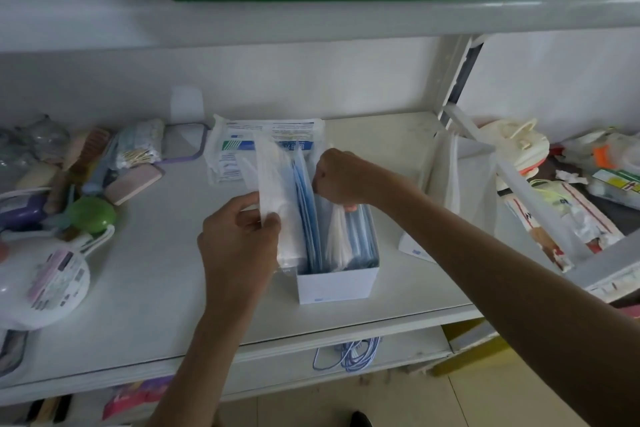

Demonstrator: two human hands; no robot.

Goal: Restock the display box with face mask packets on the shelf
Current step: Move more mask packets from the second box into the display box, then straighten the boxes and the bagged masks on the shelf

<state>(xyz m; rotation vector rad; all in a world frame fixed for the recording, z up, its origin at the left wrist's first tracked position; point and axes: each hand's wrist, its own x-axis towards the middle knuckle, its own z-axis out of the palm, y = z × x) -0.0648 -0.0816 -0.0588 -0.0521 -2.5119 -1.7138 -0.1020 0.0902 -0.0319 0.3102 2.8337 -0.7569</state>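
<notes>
A white display box (337,284) stands open on the white shelf (156,288), holding several blue face mask packets (360,239) upright. My left hand (239,239) pinches a stack of clear-wrapped mask packets (277,191) at the box's left side, tilted and partly above the rim. My right hand (341,177) is closed on the top of packets at the box's back right. Behind the box lies a flat white and blue mask pack (266,135).
Mixed small goods crowd the shelf's left: a green round case (92,215), a pink case (133,182), a white round package (45,281). A white plastic bag (457,180) hangs at the right upright. Cluttered goods (568,218) fill the neighbouring shelf. Blue cords (349,354) dangle below.
</notes>
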